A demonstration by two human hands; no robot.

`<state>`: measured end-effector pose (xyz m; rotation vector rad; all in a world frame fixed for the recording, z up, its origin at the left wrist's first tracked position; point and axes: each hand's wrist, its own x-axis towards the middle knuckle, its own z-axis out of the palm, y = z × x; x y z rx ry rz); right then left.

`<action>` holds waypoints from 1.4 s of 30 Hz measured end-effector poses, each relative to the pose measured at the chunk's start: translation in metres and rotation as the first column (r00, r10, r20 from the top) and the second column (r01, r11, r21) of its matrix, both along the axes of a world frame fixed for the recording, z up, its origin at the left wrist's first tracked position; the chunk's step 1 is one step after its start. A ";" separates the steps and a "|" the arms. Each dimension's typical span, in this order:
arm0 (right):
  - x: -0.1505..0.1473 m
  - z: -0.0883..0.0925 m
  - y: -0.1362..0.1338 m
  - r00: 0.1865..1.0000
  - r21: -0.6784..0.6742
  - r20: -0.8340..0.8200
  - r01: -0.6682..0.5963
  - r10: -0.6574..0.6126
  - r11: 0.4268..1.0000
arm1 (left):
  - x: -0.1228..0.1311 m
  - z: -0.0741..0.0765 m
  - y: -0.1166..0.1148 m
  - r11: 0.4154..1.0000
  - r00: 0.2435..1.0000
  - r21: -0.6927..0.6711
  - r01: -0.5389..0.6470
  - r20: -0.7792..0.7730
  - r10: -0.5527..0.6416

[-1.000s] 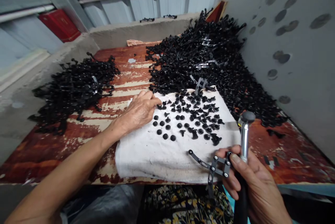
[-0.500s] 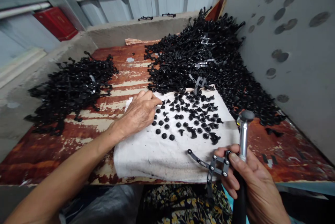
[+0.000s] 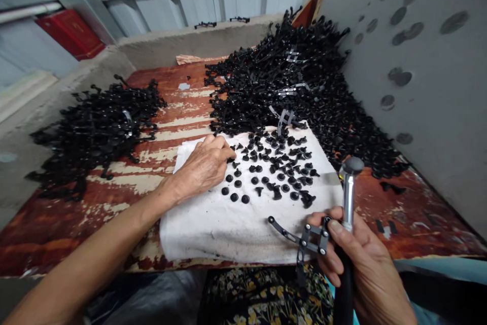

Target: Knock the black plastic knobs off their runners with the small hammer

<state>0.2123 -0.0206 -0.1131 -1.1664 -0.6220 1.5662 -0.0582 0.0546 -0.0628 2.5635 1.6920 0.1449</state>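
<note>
My left hand (image 3: 207, 163) is at the left side of the white cloth (image 3: 198, 231), fingers curled down and pressed together among small black mushroom-shaped caps (image 3: 245, 199). Its fingertips are partly hidden, so whatever they pinch cannot be made out. In my right hand (image 3: 365, 259), near the front edge of the table, is a hammer (image 3: 348, 198) with a black grip, shiny metal shaft and dark round head, held upright. Between thumb and fingers the same hand also grips a black hinged linkage (image 3: 304, 239) with silver rivets, its curved arms hanging over the cloth.
A big heap of black linkages (image 3: 258, 81) fills the back right, with loose caps (image 3: 373, 137) spilling along the grey panel (image 3: 429, 86). Another linkage pile (image 3: 99, 132) lies at left on the worn red-brown table (image 3: 182, 93). A low concrete ledge (image 3: 160, 48) borders the back.
The whole view has shifted slightly. My left fingers stay among the caps at the cloth's left side, and my right hand still holds the hammer and linkage.
</note>
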 end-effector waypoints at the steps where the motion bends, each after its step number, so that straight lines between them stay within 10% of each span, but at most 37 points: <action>1: 0.000 0.000 0.000 1.000 -0.007 -0.002 -0.001 0.001 1.000 | 0.000 0.000 0.000 1.000 1.000 -0.003 0.003 0.005 -0.003; 42: 0.002 0.000 0.000 0.999 -0.018 -0.032 -0.038 0.037 0.999 | -0.005 -0.004 -0.013 0.980 0.996 0.176 0.092 -0.038 -0.086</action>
